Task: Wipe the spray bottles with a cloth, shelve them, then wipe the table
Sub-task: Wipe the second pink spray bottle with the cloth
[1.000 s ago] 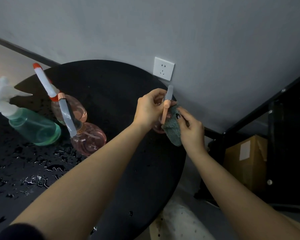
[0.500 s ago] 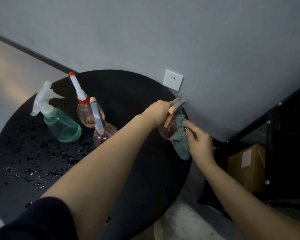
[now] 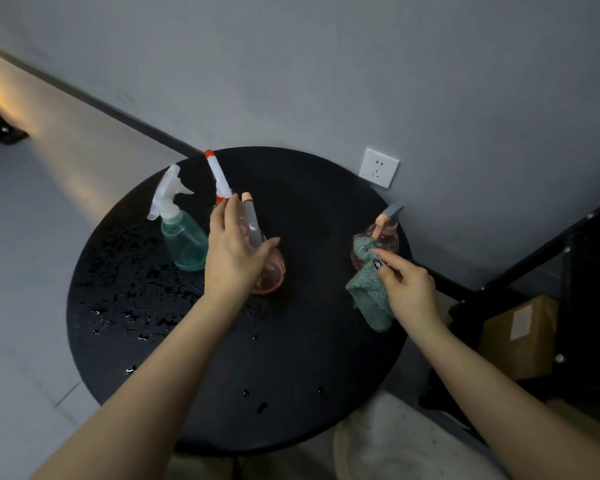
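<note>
From my head camera, my left hand [image 3: 234, 252] reaches over the middle pink bottle [image 3: 267, 268], fingers spread and relaxed, holding nothing yet. My right hand [image 3: 407, 289] pinches the green cloth [image 3: 371, 299] against the pink bottle on the right [image 3: 378, 242], which stands near the table [image 3: 309, 375] edge by the wall. The green bottle [image 3: 184, 244] and the red-topped bottle [image 3: 219, 178] stand upright at the left, close together. I judge 2 risks: water drops cover the table, so a wet bottle could slip from my fingers, and my reaching hand could knock the crowded neighbours over. I can read no brand, label or writing on any bottle; the cardboard box [image 3: 520, 337] carries a white sticker too small to read.
</note>
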`<state>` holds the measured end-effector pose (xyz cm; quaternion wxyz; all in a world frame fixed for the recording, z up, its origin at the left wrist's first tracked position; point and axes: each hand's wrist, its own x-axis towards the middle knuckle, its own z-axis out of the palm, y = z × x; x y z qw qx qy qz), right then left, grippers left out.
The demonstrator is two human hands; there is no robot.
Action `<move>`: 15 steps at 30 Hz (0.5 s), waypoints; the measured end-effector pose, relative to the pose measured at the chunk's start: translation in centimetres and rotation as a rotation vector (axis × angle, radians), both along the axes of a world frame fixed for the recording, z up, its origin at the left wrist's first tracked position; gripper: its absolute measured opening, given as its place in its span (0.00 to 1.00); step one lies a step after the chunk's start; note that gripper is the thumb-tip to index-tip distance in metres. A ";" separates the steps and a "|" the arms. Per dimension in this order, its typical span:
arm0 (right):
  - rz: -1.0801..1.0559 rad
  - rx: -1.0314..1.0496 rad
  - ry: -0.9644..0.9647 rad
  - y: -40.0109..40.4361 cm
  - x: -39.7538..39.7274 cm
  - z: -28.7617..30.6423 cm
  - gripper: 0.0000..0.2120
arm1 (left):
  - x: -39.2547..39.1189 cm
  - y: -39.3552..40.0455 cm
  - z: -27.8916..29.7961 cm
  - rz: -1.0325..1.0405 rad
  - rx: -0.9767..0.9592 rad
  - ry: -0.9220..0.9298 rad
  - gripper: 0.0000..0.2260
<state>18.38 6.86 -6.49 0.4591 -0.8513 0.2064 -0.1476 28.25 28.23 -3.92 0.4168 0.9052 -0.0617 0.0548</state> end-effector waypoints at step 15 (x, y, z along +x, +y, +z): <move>0.144 0.161 0.054 5.2 1.2 1.7 0.14 | 0.6 2.0 -1.7 0.125 -0.294 0.175 0.08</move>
